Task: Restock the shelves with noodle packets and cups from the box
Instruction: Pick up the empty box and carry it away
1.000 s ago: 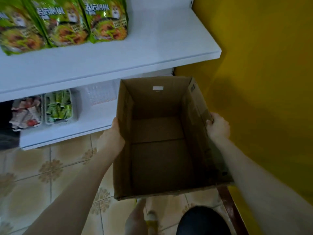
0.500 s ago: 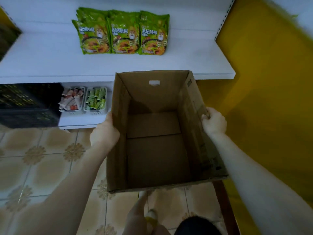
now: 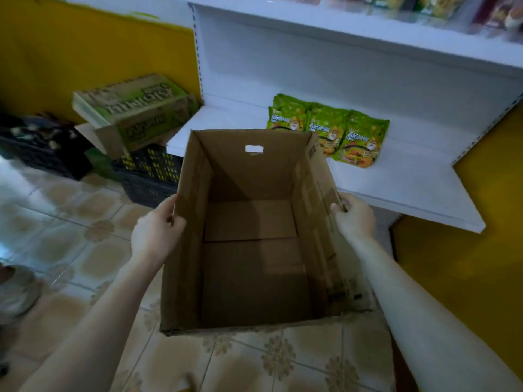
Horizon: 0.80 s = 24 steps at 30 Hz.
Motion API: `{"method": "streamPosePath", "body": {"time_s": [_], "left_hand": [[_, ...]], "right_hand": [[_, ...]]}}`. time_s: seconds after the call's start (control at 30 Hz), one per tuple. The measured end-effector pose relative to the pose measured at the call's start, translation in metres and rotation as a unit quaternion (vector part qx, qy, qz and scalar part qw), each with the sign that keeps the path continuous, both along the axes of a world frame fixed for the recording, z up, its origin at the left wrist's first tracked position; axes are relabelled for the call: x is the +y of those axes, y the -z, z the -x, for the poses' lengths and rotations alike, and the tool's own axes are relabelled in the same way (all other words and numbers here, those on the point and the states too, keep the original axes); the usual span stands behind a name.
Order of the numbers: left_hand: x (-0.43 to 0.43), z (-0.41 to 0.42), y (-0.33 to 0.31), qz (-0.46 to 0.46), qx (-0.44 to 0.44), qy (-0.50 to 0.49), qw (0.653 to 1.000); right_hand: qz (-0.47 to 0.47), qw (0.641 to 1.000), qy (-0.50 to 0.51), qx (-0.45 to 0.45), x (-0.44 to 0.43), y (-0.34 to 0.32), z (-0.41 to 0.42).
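Observation:
An open brown cardboard box point(image 3: 254, 278) hangs in front of me above the tiled floor, and nothing lies inside it. My left hand point(image 3: 154, 232) grips its left wall at the rim. My right hand point(image 3: 353, 217) grips the right wall the same way. Behind the box, three green noodle packets point(image 3: 328, 131) lie side by side on the white shelf point(image 3: 410, 182).
A printed green carton point(image 3: 135, 108) sits tilted on black plastic crates point(image 3: 150, 174) left of the shelf. More packets line the blurred upper shelf point(image 3: 424, 15). A yellow wall point(image 3: 467, 264) stands at right and back left. Someone's shoe point(image 3: 14, 290) shows at the left edge.
My view has swung left and pulled back, so the shelf's left end, the green carton and the crates came into sight. Both hands keep their hold on the box.

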<state>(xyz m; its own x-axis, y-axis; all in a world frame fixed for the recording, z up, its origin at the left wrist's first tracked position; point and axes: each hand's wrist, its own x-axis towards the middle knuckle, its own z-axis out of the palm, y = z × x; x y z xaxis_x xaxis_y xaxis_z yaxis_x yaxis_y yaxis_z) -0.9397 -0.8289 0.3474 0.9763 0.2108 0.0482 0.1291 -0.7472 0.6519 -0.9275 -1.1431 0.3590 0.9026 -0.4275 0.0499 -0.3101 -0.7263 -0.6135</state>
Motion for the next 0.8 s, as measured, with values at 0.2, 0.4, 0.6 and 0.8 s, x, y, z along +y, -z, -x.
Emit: {"method": "streamPosePath", "body": {"time_s": [0.2,0.4,0.6,0.8], "left_hand": [[0.101,-0.016,-0.014,0.052,-0.020,-0.095,0.994],[0.195,-0.041,-0.025,0.082,-0.026,-0.133,0.987],[0.271,-0.068,-0.037,0.119,-0.040,-0.193,0.973],[0.325,-0.111,-0.045,0.100,-0.052,-0.244,0.963]], "right_hand": [[-0.005,0.998,-0.056,-0.006,0.105,-0.022,-0.058],[-0.014,0.997,-0.079,-0.012,0.208,-0.034,-0.113],[-0.029,0.992,-0.119,-0.016,0.293,-0.047,-0.163],[-0.032,0.985,-0.168,-0.011,0.362,-0.049,-0.230]]}}
